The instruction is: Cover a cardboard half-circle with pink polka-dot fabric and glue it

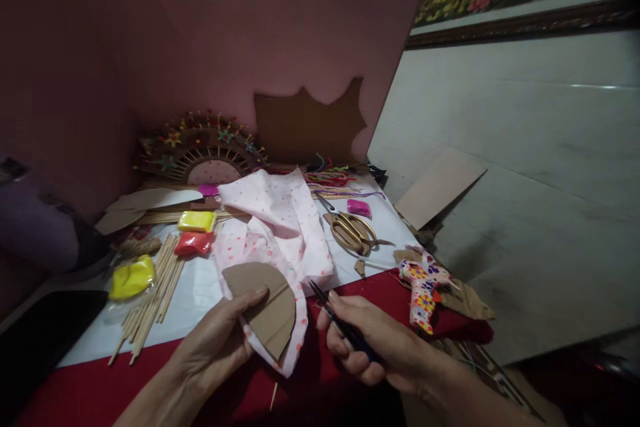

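In the head view, the left hand's thumb (259, 293) presses the cardboard piece (270, 307) against patterned fabric (264, 247), its fingers beneath, while the right hand (373, 340) grips dark snips (345, 327), tips just right of the fabric, with gold-handled scissors (350, 230) beyond and wooden sticks (155, 293) left.

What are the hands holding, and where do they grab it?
The left hand pinches the cardboard piece by its left edge, with patterned cloth underneath, thumb on top. The right hand grips a dark, pointed tool by its handle end.
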`<state>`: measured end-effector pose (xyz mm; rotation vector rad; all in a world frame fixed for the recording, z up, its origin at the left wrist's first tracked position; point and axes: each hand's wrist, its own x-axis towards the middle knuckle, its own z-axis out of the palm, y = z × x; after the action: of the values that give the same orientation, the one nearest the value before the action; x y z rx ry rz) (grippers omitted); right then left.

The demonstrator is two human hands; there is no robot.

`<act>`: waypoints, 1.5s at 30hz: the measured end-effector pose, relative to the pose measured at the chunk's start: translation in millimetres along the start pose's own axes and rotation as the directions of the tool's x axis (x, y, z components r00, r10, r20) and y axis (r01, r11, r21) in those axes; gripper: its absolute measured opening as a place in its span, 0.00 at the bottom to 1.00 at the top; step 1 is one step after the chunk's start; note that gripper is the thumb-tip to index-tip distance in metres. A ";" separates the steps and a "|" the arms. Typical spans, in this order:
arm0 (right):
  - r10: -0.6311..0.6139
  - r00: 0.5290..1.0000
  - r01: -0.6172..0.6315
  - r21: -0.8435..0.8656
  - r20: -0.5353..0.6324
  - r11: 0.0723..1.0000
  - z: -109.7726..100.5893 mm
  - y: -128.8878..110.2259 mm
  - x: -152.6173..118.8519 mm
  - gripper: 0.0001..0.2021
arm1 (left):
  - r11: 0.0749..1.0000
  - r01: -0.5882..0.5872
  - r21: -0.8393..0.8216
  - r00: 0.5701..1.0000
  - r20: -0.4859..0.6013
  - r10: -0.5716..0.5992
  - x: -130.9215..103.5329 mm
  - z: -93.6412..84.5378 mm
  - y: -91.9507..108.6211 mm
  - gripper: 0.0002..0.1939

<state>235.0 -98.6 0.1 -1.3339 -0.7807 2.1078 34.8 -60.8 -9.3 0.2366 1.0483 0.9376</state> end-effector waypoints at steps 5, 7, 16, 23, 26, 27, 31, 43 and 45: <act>0.050 0.999 -0.050 -0.024 0.018 0.998 3.2 1.6 2.2 0.19 | 0.999 0.031 -0.031 0.999 -0.010 -0.032 -1.5 -3.7 3.1 0.15; 0.053 0.997 -0.053 -0.008 0.065 0.999 4.3 2.7 5.3 0.19 | 0.999 0.022 -0.033 1.000 -0.001 -0.022 -2.0 -5.3 3.4 0.16; 0.081 0.993 -0.083 0.018 0.089 0.996 12.1 2.9 15.2 0.21 | 1.000 -0.005 0.002 0.998 0.066 0.005 -2.9 -13.4 1.8 0.13; 0.068 0.985 -0.080 0.073 0.158 0.994 14.6 -2.2 18.7 0.19 | 0.999 -0.025 0.038 0.992 0.126 0.020 2.5 -18.9 -1.0 0.18; 0.062 0.985 -0.079 0.100 0.162 0.992 16.5 -3.5 19.5 0.16 | 0.998 -0.032 0.048 0.991 0.128 0.026 3.1 -19.6 -1.3 0.19; 0.064 0.986 -0.082 0.109 0.154 0.991 17.2 -3.6 20.0 0.16 | 0.998 -0.030 0.049 0.991 0.129 0.024 2.7 -19.4 -1.1 0.19; 0.049 0.990 -0.068 0.145 0.129 0.987 19.3 -2.7 23.1 0.15 | 0.999 -0.019 0.051 0.991 0.134 0.012 0.8 -18.8 -0.1 0.20; -0.054 0.998 0.051 0.073 0.044 0.996 21.3 5.2 27.9 0.15 | 0.999 -0.027 0.040 0.992 0.122 0.021 -0.3 -19.5 1.1 0.25; -0.053 0.997 0.051 0.041 0.050 0.998 22.0 4.6 26.8 0.16 | 0.999 -0.023 0.044 0.992 0.126 0.018 -0.7 -20.0 1.6 0.26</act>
<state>204.1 -87.5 -12.0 -1.2311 -0.7822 2.1131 17.4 -65.3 -18.2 0.3403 0.9527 0.9064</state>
